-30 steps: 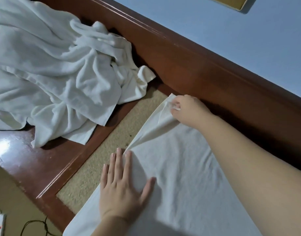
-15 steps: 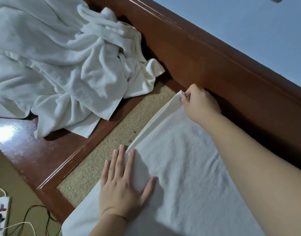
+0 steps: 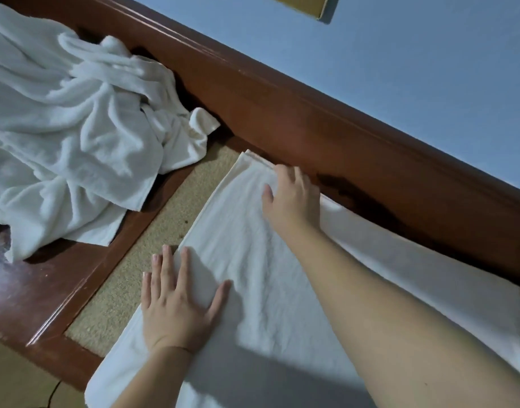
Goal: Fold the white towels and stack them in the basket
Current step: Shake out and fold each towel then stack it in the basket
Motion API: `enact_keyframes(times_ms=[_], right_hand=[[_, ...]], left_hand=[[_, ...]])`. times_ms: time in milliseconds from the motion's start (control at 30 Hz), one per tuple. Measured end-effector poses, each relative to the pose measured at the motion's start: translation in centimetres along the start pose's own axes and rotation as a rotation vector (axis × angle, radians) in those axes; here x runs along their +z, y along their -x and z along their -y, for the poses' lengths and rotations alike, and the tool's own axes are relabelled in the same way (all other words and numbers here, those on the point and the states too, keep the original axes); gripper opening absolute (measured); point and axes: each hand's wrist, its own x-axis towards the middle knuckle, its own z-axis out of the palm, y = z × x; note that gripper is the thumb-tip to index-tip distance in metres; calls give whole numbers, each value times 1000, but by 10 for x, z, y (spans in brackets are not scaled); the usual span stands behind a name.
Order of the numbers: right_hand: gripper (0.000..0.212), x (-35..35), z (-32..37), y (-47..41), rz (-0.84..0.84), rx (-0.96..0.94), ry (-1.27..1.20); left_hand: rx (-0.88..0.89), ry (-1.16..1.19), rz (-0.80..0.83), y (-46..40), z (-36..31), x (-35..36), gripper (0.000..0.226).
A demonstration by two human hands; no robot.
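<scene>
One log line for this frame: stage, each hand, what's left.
stage: flattening fold | left hand: flat on towel | right hand: presses far corner | pile: unfolded | basket: not in view

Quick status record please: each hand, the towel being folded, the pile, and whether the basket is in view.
left hand: flat, pressing towel's near-left edge
right hand: fingers spread on towel's far end
towel: flat, far edge layered
pile: crumpled, unfolded, far left
basket: not in view
</scene>
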Motion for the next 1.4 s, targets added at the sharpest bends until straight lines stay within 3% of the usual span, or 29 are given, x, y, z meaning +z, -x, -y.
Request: enact_keyframes(times_ms=[100,300,500,633,733,1067,1200,1400], right_hand=[[36,-36,-55,86,6,206,27],[31,-118,-241,198,-20,776,127],[40,-154,-381,218,62,914,-14],[50,-156,-433,212,108,989,-151],[33,-145,-461,205,96,1033,-261],[46,-152,-483,182,72,1103,-409],[23,-149,-474,191,52,1073,-426],[60,-159,-431,261,143,998,-339]], left_hand=[[14,-19,56,2,0,-5,109],[7,-14,39,21,-43,6,98],[408,-126,218,100,-167,58,98],[431,-220,317,136,-219,92,101],[379,-243,306,138,-229,98,102],[406,-260,272,140,-234,98,100],[407,-273,314,136,-234,96,102],[416,-143,459,120,-213,61,100]])
